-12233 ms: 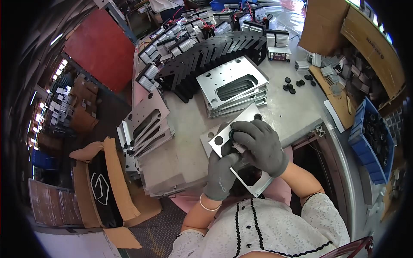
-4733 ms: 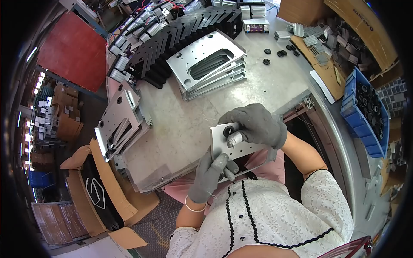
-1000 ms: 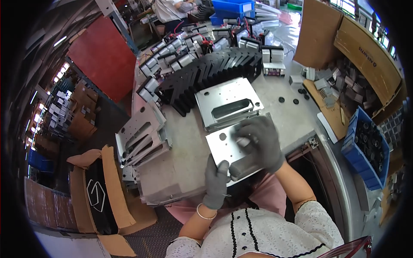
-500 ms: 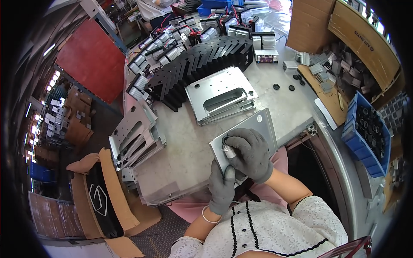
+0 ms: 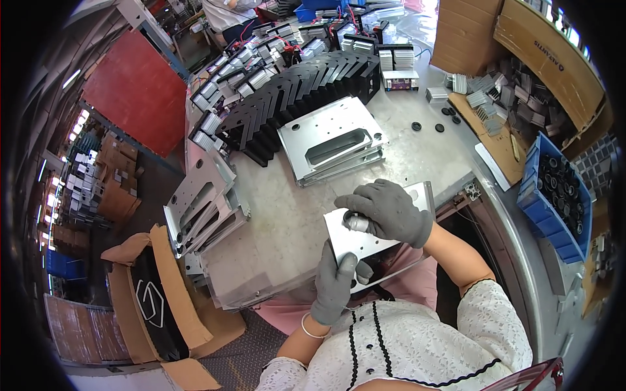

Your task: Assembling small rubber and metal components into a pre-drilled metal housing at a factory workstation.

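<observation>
I hold a silver sheet-metal bracket (image 5: 337,230) with punched holes tilted over the table's front edge. My left hand (image 5: 334,283) is closed round its near left edge, thumb on the upper face. Above the same face is my right hand (image 5: 390,210), its fingers curled over a black rubber ring (image 5: 349,214) near the bracket's far left corner. A silvery, rounded piece (image 5: 357,224) shows at the right thumb; I cannot tell whether it is wrapped on the thumb or held. Both hands wear grey gloves. The fingers hide part of the ring.
Stacked brackets (image 5: 332,133) lie ahead, with more brackets (image 5: 203,199) at left. Behind stand a row of black angled parts (image 5: 300,98) and several heat-sink assemblies. Loose rubber rings (image 5: 416,126) lie right of the stack. A blue bin (image 5: 554,218) of rings stands at right.
The bracket has turned, so its bright holed face now shows more fully. My right hand has shifted slightly right and lies flatter over it. My left hand keeps its grip.
</observation>
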Tool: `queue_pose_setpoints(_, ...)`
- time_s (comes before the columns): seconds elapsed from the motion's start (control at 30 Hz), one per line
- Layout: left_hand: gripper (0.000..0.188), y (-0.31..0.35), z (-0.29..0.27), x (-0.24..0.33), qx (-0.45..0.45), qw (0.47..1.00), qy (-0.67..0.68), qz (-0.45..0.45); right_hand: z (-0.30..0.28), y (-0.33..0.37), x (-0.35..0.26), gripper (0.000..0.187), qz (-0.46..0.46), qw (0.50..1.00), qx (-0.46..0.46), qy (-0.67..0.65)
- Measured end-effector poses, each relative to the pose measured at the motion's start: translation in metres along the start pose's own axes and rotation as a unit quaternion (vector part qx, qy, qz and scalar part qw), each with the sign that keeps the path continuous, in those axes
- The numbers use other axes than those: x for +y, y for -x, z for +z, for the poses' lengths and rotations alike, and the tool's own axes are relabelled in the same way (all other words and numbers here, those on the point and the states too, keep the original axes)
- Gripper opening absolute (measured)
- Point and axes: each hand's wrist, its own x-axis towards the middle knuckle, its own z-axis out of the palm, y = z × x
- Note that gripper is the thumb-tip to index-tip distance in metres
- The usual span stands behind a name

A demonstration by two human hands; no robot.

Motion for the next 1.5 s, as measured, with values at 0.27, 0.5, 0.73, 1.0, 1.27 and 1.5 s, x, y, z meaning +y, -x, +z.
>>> queue_pose_setpoints(0.27,0.048,-0.01,-0.011,0.011,-0.045,0.993,0.079,-0.076,-0.01,-0.003,0.011,0.037,0.114,0.948,-0.125,-0.269)
queue_pose_setpoints(0.5,0.047,-0.02,-0.009,0.006,-0.031,0.99,0.1,-0.094,-0.01,-0.008,0.015,0.034,0.253,0.906,-0.173,-0.292)
queue_pose_setpoints(0.73,0.042,-0.027,-0.024,-0.016,0.13,0.984,0.108,-0.061,0.001,0.008,0.117,0.028,0.31,0.927,0.173,0.117)
queue_pose_setpoints(1.0,0.043,-0.035,-0.023,-0.034,0.138,0.982,0.108,-0.069,-0.015,0.03,0.178,0.027,0.323,0.931,0.124,0.111)
queue_pose_setpoints(1.27,0.043,-0.03,-0.021,-0.035,0.142,0.983,0.1,-0.05,0.011,0.05,0.022,0.028,0.173,0.977,0.082,0.088)
queue_pose_setpoints(1.5,0.044,-0.025,-0.011,-0.023,0.156,0.982,0.104,-0.026,0.009,0.044,0.021,0.019,0.155,0.974,0.134,0.095)
